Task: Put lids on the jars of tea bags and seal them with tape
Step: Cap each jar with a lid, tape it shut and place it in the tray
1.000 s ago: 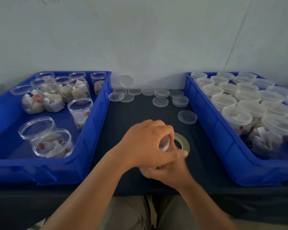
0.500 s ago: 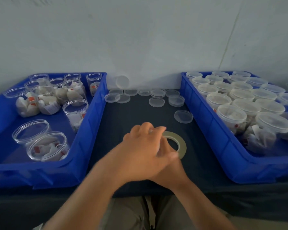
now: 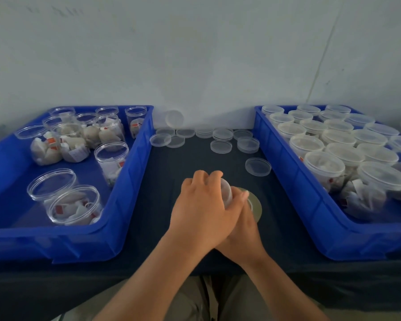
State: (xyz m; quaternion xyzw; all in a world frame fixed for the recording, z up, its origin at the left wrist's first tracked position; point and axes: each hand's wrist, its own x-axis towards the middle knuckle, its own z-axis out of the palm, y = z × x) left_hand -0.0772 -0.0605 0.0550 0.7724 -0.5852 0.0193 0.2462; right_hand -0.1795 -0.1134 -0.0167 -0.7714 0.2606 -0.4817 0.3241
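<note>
Left hand (image 3: 202, 212) fingers curled round clear plastic lidded jar (image 3: 226, 193); right hand (image 3: 243, 228) grip hidden, cannot tell. Best: turn jar steadily, smooth grey-green tape (image 3: 257, 206) flat over seam.

We saw little of the jar (image 3: 227, 193): our left hand (image 3: 202, 212) covered all but its round end at 3 o'clock, and its contents were hidden. Our right hand (image 3: 244, 230) lay mostly under the left, its grip impossible to tell. The tape roll (image 3: 257, 206) showed only its 3 o'clock arc. The left bin (image 3: 130, 181) at 9 o'clock and the right bin (image 3: 287, 181) at 3 o'clock ran off the frame's sides. The tea-bag tags (image 3: 75, 155) were too small to read.
</note>
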